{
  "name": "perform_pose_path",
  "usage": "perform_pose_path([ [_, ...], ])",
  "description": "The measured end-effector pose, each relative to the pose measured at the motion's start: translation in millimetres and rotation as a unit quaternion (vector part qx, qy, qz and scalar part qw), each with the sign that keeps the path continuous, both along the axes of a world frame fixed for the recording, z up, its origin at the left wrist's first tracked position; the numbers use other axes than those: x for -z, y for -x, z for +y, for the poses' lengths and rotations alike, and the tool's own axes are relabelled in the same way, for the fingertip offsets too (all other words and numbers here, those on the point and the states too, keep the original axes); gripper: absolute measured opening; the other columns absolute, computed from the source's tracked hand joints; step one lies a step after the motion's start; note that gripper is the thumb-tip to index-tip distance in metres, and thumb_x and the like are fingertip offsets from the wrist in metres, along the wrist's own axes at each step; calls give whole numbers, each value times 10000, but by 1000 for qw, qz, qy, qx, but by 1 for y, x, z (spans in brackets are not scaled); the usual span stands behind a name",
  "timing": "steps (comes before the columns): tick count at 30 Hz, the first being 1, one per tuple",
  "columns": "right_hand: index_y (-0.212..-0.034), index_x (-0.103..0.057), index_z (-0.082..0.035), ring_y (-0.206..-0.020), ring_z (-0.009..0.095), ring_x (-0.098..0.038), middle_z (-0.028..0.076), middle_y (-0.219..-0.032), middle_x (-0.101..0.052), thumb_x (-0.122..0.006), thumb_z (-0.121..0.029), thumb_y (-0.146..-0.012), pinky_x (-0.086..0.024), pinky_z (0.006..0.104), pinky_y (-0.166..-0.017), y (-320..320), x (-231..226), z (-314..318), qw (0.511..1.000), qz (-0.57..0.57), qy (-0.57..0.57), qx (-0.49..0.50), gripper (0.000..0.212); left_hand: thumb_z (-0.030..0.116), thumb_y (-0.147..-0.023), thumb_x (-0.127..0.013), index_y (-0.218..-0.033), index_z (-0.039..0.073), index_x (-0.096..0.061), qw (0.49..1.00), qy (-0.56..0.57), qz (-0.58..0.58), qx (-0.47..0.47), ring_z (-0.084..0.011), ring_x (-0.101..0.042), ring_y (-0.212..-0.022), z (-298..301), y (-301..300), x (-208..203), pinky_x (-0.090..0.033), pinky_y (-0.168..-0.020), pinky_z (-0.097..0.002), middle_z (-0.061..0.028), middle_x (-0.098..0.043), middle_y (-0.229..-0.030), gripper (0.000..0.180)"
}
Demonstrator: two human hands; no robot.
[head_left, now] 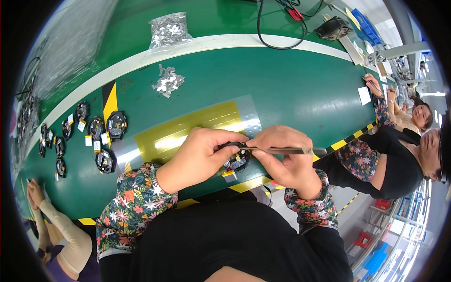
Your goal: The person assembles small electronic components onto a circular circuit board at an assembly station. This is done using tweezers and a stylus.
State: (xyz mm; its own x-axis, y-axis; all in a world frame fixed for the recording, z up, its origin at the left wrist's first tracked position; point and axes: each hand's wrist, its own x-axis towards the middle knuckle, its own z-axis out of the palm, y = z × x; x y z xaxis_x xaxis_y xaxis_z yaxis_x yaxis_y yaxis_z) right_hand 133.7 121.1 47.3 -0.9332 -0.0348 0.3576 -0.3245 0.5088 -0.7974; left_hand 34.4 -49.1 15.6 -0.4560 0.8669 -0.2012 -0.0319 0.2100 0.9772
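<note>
Black cloth top (pixel 225 235), lower centre; mid-frame, left hand (pixel 199 152) finger-pinches round circuit-filled housing (pixel 238 163), right hand (pixel 284 148) slender metal tweezers (pixel 293 151).

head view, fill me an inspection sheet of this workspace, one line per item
Surface: green bench top, yellow sheet near the hands, black-and-yellow tape along the near edge
Job's things: round black unit with exposed inner parts; metal tweezers reaching over it
Clutter: similar black units grouped at left; loose pile of small silver-white pieces; clear bag of similar pieces beyond the white strip
Hands: left hand pinches the unit; right hand grips the tweezers
Cables: black cable looped at the far side
Surroundings: co-workers at right and left; blue bin at upper right
</note>
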Motion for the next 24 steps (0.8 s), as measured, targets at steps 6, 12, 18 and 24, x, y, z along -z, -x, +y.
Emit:
perform_pose_path([
  [6,-822,-544,-22,-663,256,-635,140,-774,-644,-679,5,-695,-503,310,-565,5,-5,3,993,89,-63,-34,187,-31,-804,-562,-1006,-11,-620,997,-37,72,8,-121,-622,-703,0,3,-5,-488,-633,-240,-109,-663,-840,210],
  [12,-862,-536,-37,-679,267,-643,124,-789,-647,-714,-24,-664,-495,309,-529,8,-15,4,970,171,-152,-84,266,-35,-782,-576,-996,8,-630,993,-46,105,7,-160,-629,-673,-2,6,-11,-487,-611,-253,-118,-658,-817,225],
  [18,-773,-566,-31,-687,266,-648,127,-762,-652,-728,-63,-670,-504,304,-560,13,-21,8,979,143,-115,-88,195,-40,-782,-577,-1003,7,-630,992,-74,100,10,-136,-614,-674,-3,9,-15,-475,-606,-250,-110,-658,-814,232],
  [24,-688,-577,-19,-661,260,-644,136,-732,-651,-740,-109,-667,-508,322,-594,21,-20,8,997,54,-2,-58,188,-40,-821,-561,-1017,-28,-615,997,-74,-23,11,-77,-565,-734,-5,10,-14,-465,-651,-226,-81,-650,-878,204],
])
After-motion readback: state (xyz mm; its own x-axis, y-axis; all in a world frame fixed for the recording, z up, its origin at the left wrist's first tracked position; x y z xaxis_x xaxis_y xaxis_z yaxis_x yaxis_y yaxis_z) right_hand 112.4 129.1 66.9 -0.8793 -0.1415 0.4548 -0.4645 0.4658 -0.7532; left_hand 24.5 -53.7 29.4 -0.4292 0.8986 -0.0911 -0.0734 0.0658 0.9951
